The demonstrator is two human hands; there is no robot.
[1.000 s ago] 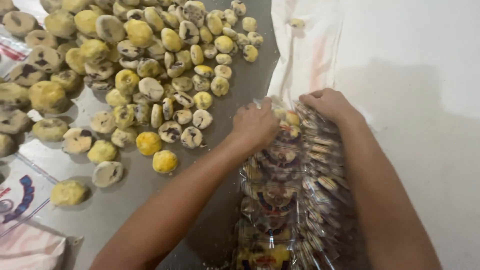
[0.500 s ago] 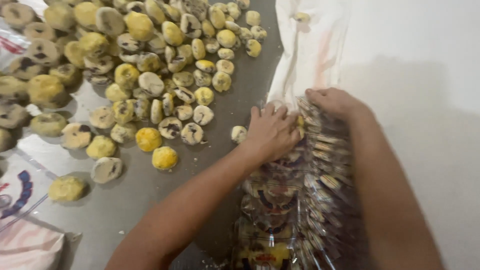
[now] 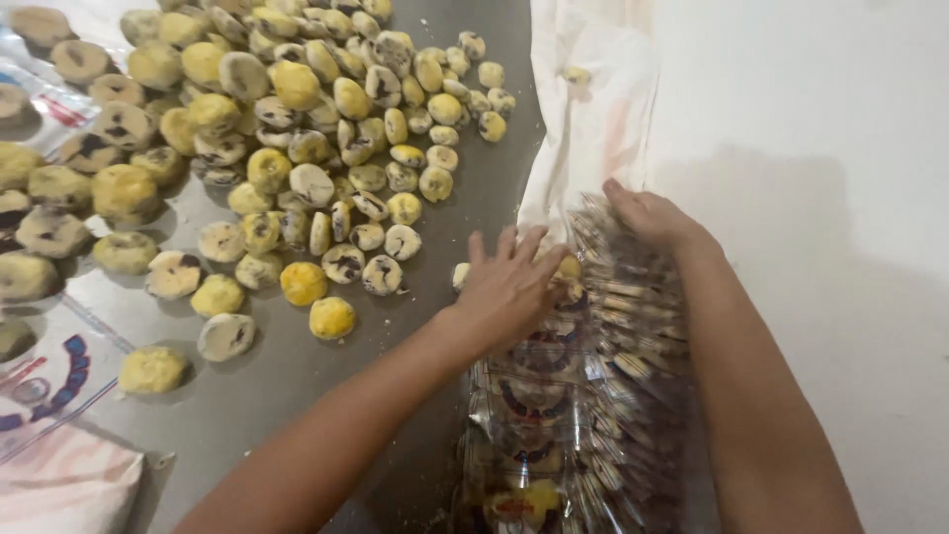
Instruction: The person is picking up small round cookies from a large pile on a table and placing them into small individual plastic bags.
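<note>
Left hand (image 3: 509, 287) spread open, fingers splayed, flat on the heap of clear plastic wrappers (image 3: 583, 396) at the grey tabletop's (image 3: 297, 396) right edge, right hand (image 3: 647, 213) curled over the heap's far end, one small cake (image 3: 461, 275) just beside the left fingertips.

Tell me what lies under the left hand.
The left hand lies spread on a stack of clear printed wrappers, with a yellow cake showing beside its fingers. Whatever lies directly beneath the palm is covered.
</note>
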